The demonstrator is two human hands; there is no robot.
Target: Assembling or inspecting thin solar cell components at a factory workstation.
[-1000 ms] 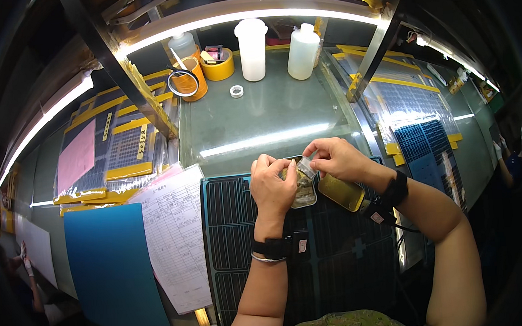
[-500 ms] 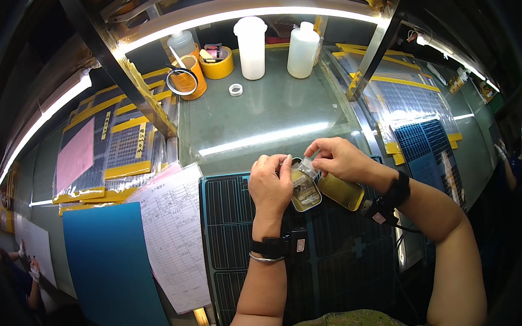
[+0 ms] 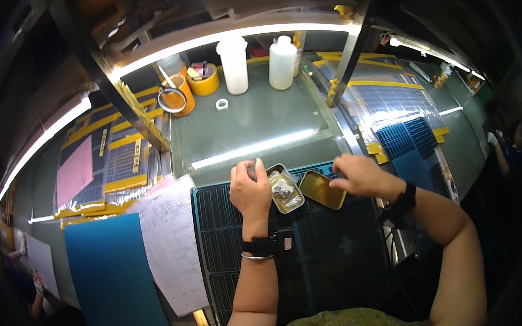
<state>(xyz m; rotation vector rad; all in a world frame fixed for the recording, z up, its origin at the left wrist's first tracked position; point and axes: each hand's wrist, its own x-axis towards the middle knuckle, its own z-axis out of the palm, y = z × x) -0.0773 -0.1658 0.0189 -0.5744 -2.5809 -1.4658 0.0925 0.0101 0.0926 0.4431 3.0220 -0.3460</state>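
Observation:
A small open metal tin [image 3: 292,209] lies on the dark grid-patterned panel [image 3: 229,225], with clear, shiny packets [image 3: 283,188] inside. Its gold-coloured lid [image 3: 322,192] lies to the right, inner face up. Just left of the tin, my left hand [image 3: 251,192] has loosely bent fingers and a raised thumb, with nothing visible in it. Over the lid's right side hovers my right hand [image 3: 362,178], thumb and forefinger apart; I see nothing between them. Its other fingers are curled and partly hidden.
Printed sheets [image 3: 167,240] and a blue board [image 3: 112,268] lie left. White [image 3: 233,66] and translucent [image 3: 282,63] bottles stand behind, near tape rolls [image 3: 203,81] and a white ring [image 3: 221,104]. Metal posts [image 3: 350,56] flank the bench. Other people's gloved hands show at both sides.
My right hand has let go of the clear packet and moved right, away from the tin. My left hand has come off the tin's edge. The whole view has shifted slightly.

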